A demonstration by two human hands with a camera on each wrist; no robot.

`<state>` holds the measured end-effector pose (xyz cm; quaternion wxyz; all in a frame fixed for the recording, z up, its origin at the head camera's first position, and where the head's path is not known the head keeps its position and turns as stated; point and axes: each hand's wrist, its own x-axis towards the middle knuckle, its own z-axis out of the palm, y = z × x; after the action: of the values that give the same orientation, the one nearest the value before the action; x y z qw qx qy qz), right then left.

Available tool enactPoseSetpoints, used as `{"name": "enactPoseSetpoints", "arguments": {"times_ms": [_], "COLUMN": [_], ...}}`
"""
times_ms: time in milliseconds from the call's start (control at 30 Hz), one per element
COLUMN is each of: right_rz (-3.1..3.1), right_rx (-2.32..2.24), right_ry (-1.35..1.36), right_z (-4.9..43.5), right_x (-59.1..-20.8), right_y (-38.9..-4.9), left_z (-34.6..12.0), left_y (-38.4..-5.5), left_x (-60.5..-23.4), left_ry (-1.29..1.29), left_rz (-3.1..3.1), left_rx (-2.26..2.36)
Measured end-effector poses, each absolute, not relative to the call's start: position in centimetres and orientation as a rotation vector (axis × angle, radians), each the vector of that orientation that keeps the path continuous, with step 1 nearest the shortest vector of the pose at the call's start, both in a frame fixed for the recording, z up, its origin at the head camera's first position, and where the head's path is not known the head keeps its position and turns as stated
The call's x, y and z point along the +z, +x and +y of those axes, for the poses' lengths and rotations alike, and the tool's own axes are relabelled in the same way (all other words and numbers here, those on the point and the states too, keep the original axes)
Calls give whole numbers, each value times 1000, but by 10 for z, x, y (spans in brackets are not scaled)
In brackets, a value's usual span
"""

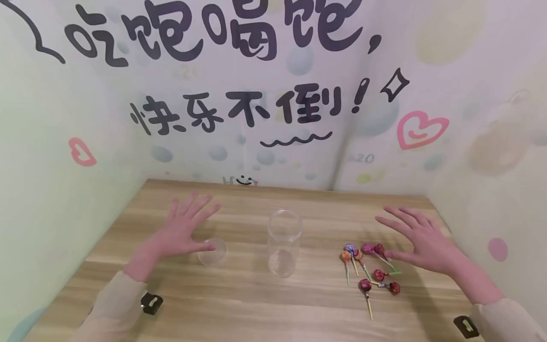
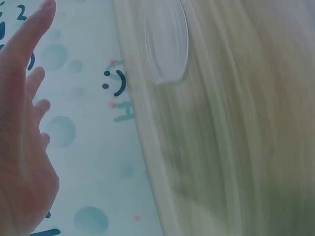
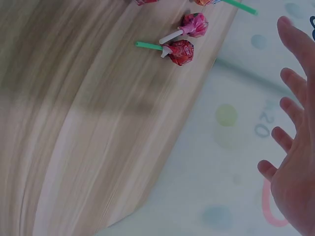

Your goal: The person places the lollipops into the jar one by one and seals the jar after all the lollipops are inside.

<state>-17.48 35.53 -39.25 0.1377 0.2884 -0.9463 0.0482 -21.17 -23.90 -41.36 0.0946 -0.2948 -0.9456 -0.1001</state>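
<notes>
My left hand is held over the left of the table with fingers spread, holding nothing. In the head view its thumb overlaps a round clear lid; the left wrist view shows a clear disc apart from the hand. A clear plastic jar stands upright, uncovered, at mid-table. To its right lie several wrapped lollipops, in red, pink, orange and blue, sticks pointing various ways. My right hand, fingers spread and holding nothing, is just right of them. The right wrist view shows a red lollipop away from the fingers.
The wood-grain table meets a printed wall at the back, with walls on both sides. Near each sleeve is a small black buckle-like piece, one at the left and one at the right.
</notes>
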Motion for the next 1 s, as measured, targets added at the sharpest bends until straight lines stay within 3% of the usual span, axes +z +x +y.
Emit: {"name": "enactPoseSetpoints", "arguments": {"times_ms": [1000], "right_rz": [-2687], "right_rx": [359], "right_ry": [902], "right_z": [360], "right_x": [-430], "right_y": [-184], "left_z": [-153], "left_y": [-192], "left_x": [-436], "left_ry": [-964], "left_rz": [-2820], "left_rx": [-763]}}
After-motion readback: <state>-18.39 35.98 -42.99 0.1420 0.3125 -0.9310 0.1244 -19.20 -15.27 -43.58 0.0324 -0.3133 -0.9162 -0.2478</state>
